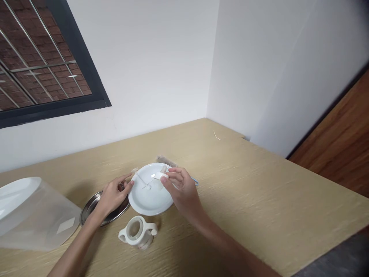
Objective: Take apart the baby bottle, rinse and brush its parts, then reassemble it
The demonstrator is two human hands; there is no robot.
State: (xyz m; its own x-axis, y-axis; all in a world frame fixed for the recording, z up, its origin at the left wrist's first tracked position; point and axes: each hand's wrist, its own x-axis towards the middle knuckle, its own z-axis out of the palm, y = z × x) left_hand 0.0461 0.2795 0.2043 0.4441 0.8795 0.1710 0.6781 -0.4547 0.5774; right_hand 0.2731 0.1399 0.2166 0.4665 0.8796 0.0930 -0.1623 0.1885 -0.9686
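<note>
"Head view is showing two bare hands. What are they gripping?"

"The right hand (pixel 184 190) is pinching a white ring (pixel 160 176) with a clear spout (pixel 164 169), above the white plate (pixel 150 207). The left hand (pixel 113 196) is curling its fingers near the plate's left rim; I cannot tell whether it is gripping the plate, the thin straw (pixel 141 178) or nothing."

"Where exactly is this straw lying?"

"It is lying between the hands: one end is sitting just beside the left fingertips, and its white ball (pixel 148 187) is showing over the plate."

"What could be going wrong?"

"In my judgement, the ring could be slipping, because only fingertips are holding it. The plate is also overlapping the metal dish (pixel 115 216) beneath the left hand; if it is resting unevenly there, a small push could be tipping it, and the straw could be sliding off."

"And the two-handled cup (pixel 140 238)?"

"It is standing uncovered between the forearms, nearer to the person than the hands. A careless forearm could be knocking it over."
</note>
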